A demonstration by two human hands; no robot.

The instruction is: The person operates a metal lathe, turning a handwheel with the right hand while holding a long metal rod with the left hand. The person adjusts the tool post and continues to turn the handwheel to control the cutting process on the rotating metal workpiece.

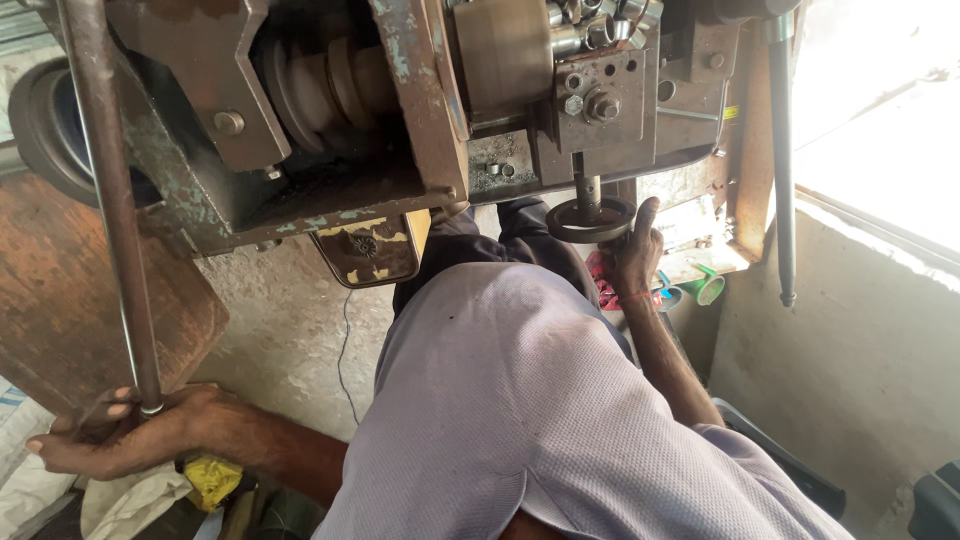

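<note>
Left hand (115, 432): closed around the lower end of the long grey steel bar (108, 200), which rises steeply to the machine's left side.
Machine: a worn, rusty brown metal body (400, 120) is seen above.
Right hand (636, 258): clamped on the small dark round handwheel (590, 220), thumb raised.

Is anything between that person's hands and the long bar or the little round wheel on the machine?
Nothing visible. The left hand already grips the lower end of the long metal bar, and the right hand rests directly against the dark handwheel.
</note>
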